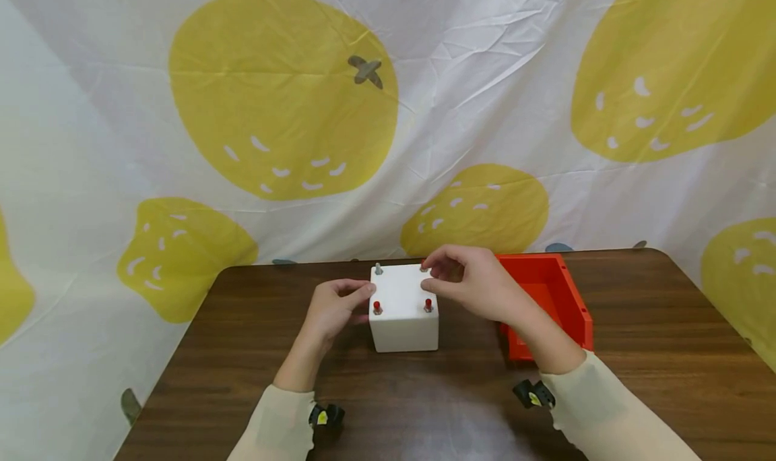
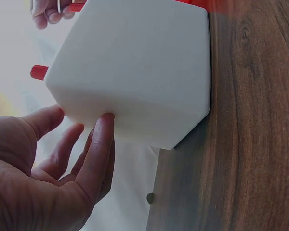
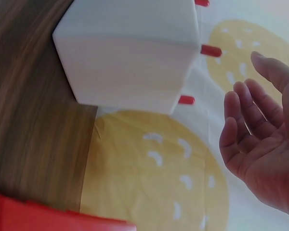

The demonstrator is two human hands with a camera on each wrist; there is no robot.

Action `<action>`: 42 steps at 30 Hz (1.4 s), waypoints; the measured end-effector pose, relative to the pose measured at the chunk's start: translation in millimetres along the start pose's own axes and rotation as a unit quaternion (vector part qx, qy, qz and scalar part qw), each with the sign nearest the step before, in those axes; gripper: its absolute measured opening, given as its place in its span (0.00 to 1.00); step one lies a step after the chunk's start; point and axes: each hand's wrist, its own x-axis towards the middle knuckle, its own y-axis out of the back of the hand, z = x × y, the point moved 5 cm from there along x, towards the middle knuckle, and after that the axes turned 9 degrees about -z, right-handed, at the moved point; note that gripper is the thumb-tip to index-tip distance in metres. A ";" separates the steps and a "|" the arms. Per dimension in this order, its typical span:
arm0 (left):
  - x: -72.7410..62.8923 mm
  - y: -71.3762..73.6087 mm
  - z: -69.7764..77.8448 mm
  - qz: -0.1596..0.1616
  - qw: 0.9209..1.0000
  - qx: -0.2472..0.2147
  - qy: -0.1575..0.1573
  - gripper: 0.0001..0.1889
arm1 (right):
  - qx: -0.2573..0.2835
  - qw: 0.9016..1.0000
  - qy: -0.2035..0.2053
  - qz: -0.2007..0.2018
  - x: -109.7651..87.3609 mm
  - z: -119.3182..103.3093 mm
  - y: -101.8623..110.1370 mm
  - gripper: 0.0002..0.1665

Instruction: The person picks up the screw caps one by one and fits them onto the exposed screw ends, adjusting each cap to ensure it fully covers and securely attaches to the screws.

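Note:
A white box (image 1: 403, 336) stands on the table, with threaded metal posts on its flat top. Red caps cover the near-left post (image 1: 377, 307) and the near-right post (image 1: 428, 304), while the far-left metal post (image 1: 378, 269) is bare. Another red cap (image 3: 186, 99) shows at the far right corner. My left hand (image 1: 330, 306) touches the box's left side with its fingertips, thumb at the top edge. Above the far right corner hovers my right hand (image 1: 475, 282); in the right wrist view its fingers (image 3: 253, 113) bend loosely, apart from the caps, holding nothing.
An open red bin (image 1: 570, 292) sits right of the box, partly behind my right forearm. The brown wooden table (image 1: 254, 353) meets a white curtain (image 1: 424, 110) with yellow fruit prints at its back edge.

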 end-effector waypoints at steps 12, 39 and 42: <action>1.5 -0.3 0.6 -0.001 1.000 -0.002 0.004 0.17 | -0.022 0.999 -0.035 0.012 -21.4 20.8 31.7 0.14; 1.1 -3.0 2.4 0.000 1.000 -0.002 -0.002 0.16 | -0.146 0.984 -0.099 -0.034 -59.2 70.3 69.3 0.16; 1.0 -3.3 2.5 0.000 1.000 0.000 -0.001 0.16 | -0.151 0.981 -0.108 -0.046 -61.9 77.6 67.6 0.19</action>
